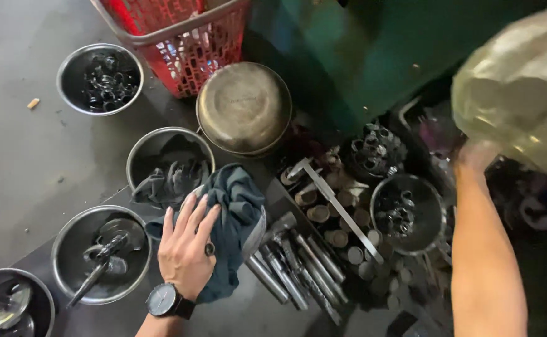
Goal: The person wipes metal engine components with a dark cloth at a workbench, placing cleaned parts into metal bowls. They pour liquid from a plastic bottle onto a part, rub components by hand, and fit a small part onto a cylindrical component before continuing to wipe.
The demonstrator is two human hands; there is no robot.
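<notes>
My left hand (187, 244), with a black wristwatch and a ring, lies flat with spread fingers on a dark teal rag (239, 212) draped over something round on the floor. My right forearm reaches up at the right; my right hand (477, 156) grips a large crumpled translucent plastic bag (520, 87) held up near the camera. The hand is partly hidden by the bag.
Several steel bowls stand around: one with dark rings (100, 78), one with grey rags (170, 165), one with metal parts (101, 254), an upturned one (244, 107). A red plastic basket (183, 34) stands at the top. Long bolts (298, 265) and metal cylinders (342, 231) lie right of the rag.
</notes>
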